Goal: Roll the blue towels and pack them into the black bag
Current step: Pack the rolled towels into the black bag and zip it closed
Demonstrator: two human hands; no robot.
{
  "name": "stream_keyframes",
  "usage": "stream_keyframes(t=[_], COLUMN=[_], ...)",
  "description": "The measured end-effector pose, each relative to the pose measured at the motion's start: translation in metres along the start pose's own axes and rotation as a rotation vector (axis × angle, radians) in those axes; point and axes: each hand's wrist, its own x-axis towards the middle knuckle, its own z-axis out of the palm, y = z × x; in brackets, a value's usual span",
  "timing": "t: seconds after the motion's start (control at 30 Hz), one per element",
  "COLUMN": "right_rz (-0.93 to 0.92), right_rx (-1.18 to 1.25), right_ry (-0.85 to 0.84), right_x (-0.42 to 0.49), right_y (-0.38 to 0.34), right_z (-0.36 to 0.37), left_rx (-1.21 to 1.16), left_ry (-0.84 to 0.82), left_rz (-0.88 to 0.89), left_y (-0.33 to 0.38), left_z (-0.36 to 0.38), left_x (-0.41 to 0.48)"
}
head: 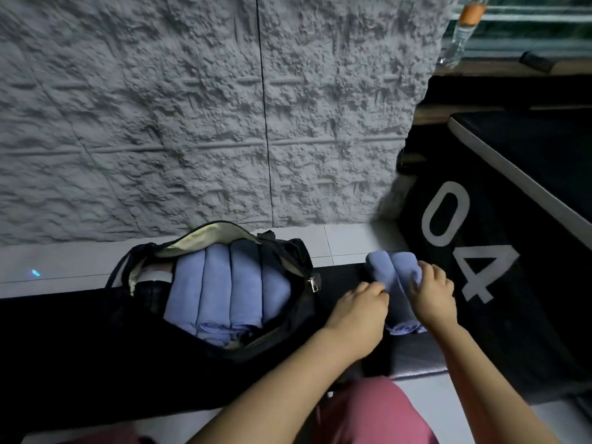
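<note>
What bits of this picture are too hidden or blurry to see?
Head view: the bottom of the black bag, covered by the packed towels.
Head view: the middle of the rolled towel, covered by the left hand and right hand gripping it.
Head view: the bottle, blurred and cut off by the top edge.
Head view: the white thing in the bag, half under its rim.

The rolled blue towels (224, 283) are soft matt cloth; the black fabric bag (299, 261) carries a shiny metal zip pull (313, 283); the grey wall (160, 107) is rough.
</note>
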Motion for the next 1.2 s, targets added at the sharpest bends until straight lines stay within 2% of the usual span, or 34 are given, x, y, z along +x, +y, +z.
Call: stream_keyframes(t=[0.1, 0.2, 0.33, 0.47, 0.6, 0.77, 0.9, 0.97, 1.0, 1.07, 1.13, 1.2], right_rz=[0.121, 0.116, -0.038, -0.174, -0.175, -0.067, -0.013, 0.024, 0.036, 0.026, -0.039, -0.124], right_rx=[0.05, 0.018, -0.005, 0.169, 0.253, 0.206, 0.259, 0.323, 0.391, 0.601, 0.819, 1.021], right_ry=[-0.152, -0.289, -0.317, -0.4, -0.417, -0.409, -0.34, -0.263, -0.237, -0.244, -0.363, -0.584], right_x=[0.015, 0.023, 0.015, -0.009, -0.027, -0.029, -0.029, -0.029, -0.031, -0.038, -0.052, -0.069], right_y=[0.014, 0.023, 0.011, -0.013, -0.023, -0.025, -0.03, -0.03, -0.032, -0.036, -0.047, -0.064], right_z=[0.003, 0.016, 0.03, 0.048, 0.061, 0.063, 0.049, 0.032, 0.021, -0.007, -0.04, -0.069], left_rx=[0.077, 0.142, 0.249, 0.431, 0.447, 0.41, 0.313, 0.167, 0.048, -0.255, -0.53, -0.764], left_ry=[-0.164, -0.259, -0.294, -0.308, -0.34, -0.341, -0.365, -0.292, -0.19, 0.132, 0.427, 0.602], left_rz=[-0.042, -0.053, -0.069, -0.178, -0.266, -0.312, -0.309, -0.293, -0.278, -0.223, -0.194, -0.259], left_y=[0.003, -0.002, -0.009, -0.012, -0.012, -0.011, -0.009, -0.007, -0.009, -0.015, -0.025, -0.046], left_z=[0.023, 0.039, 0.048, 0.043, 0.045, 0.055, 0.041, 0.023, 0.011, -0.019, -0.054, -0.081], left_x=[0.027, 0.04, 0.035, 0.016, -0.003, -0.016, -0.021, -0.026, -0.028, -0.032, -0.034, -0.033])
